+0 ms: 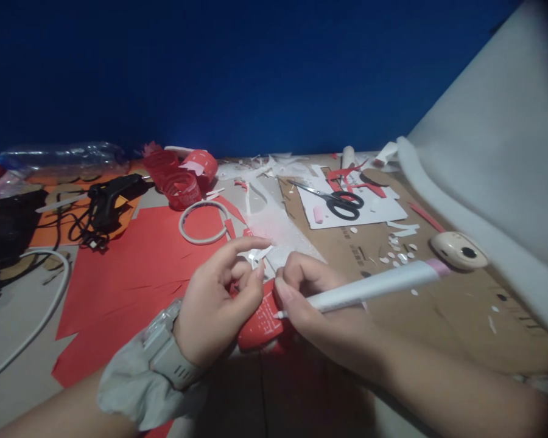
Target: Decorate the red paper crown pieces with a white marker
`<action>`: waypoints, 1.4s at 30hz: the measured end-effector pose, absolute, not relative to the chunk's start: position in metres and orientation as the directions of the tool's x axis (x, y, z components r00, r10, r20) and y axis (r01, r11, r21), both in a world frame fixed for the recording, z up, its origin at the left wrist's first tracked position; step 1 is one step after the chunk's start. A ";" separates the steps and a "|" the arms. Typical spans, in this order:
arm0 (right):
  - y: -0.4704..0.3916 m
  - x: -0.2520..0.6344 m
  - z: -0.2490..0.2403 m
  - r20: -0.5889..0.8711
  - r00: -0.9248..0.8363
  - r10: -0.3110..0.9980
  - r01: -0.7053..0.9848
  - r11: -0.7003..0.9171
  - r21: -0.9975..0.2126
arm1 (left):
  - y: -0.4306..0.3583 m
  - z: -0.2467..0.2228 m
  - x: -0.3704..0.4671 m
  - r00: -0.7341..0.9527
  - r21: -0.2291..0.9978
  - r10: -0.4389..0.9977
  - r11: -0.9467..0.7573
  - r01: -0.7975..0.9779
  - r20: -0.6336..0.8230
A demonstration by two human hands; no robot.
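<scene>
My right hand [308,295] grips a white marker [374,285] with a pink end, its thin tip touching a small red curved piece [260,322] covered in white drawn marks. My left hand [221,292] is curled around the far left side of this red piece; some of its fingers are hidden behind the thumb. Close to the left thumb and index fingertips shows a small white scrap [259,254]; whether they pinch it, I cannot tell. The left wrist wears a watch and a pale scrunchie.
Red paper sheets [132,267] and a tape roll [204,223] lie left, with a black glue gun [112,198] behind. Red plastic pieces [180,188] stand at the back. Black scissors [342,202] rest on white paper over cardboard [420,328]. A cream rounded device [459,250] is right.
</scene>
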State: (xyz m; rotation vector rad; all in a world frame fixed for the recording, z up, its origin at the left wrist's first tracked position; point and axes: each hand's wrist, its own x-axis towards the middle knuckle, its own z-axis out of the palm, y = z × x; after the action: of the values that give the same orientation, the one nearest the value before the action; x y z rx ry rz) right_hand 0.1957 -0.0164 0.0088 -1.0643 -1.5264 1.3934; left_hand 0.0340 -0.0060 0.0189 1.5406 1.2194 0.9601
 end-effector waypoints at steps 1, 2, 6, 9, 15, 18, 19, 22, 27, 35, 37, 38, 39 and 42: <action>-0.017 0.195 0.009 0.003 -0.332 0.943 0.059 0.024 -0.998 | -0.006 0.019 0.034 0.204 0.961 0.979 -0.084 0.262 0.030; -0.017 0.195 0.010 -0.011 -0.338 0.941 0.039 0.003 -0.999 | -0.005 0.018 0.034 0.204 0.961 0.978 -0.087 0.264 0.033; -0.016 0.195 0.011 -0.043 -0.363 0.931 -0.034 -0.059 -0.998 | -0.004 0.017 0.035 0.191 0.956 0.980 -0.102 0.274 0.050; -0.016 0.196 0.011 -0.041 -0.360 0.932 -0.034 -0.057 -0.998 | -0.004 0.016 0.034 0.188 0.961 0.982 -0.081 0.265 0.031; -0.016 0.196 0.009 0.006 -0.365 0.931 -0.033 -0.007 -0.999 | -0.004 0.016 0.033 0.193 0.964 0.981 -0.080 0.254 0.031; -0.016 0.196 0.011 0.013 -0.349 0.937 0.008 0.016 -1.000 | -0.005 0.018 0.033 0.188 0.963 0.982 -0.074 0.260 0.024; -0.015 0.196 0.011 0.016 -0.346 0.938 0.018 0.024 -1.000 | -0.005 0.018 0.033 0.191 0.962 0.981 -0.075 0.261 0.025; -0.015 0.195 0.014 0.030 -0.353 0.935 0.043 0.048 -0.998 | -0.005 0.018 0.034 0.194 0.962 0.981 -0.077 0.262 0.026; -0.015 0.196 0.013 0.048 -0.349 0.936 0.107 0.091 -0.990 | -0.005 0.016 0.033 0.202 0.959 0.977 -0.121 0.258 0.069; -0.011 0.201 0.008 0.077 -0.430 0.900 0.004 0.088 -0.996 | -0.002 0.012 0.032 0.189 0.969 0.980 -0.109 0.223 0.066; -0.011 0.202 0.008 0.074 -0.443 0.893 0.003 0.084 -0.996 | -0.002 0.011 0.032 0.190 0.968 0.979 -0.118 0.220 0.076; -0.011 0.202 0.008 0.069 -0.445 0.893 0.012 0.083 -0.996 | -0.002 0.010 0.032 0.191 0.968 0.978 -0.123 0.219 0.081; -0.011 0.202 0.008 0.065 -0.444 0.893 0.022 0.084 -0.996 | -0.002 0.010 0.032 0.191 0.967 0.978 -0.127 0.219 0.085; -0.012 0.201 0.008 0.058 -0.431 0.900 0.054 0.090 -0.994 | -0.003 0.010 0.032 0.193 0.965 0.977 -0.131 0.226 0.088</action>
State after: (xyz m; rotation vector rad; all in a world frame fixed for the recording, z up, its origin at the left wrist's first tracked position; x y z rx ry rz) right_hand 0.2013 -0.0122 0.0076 -0.9613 -1.6206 1.4312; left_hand 0.0319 -0.0031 0.0099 1.5478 1.1860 1.0279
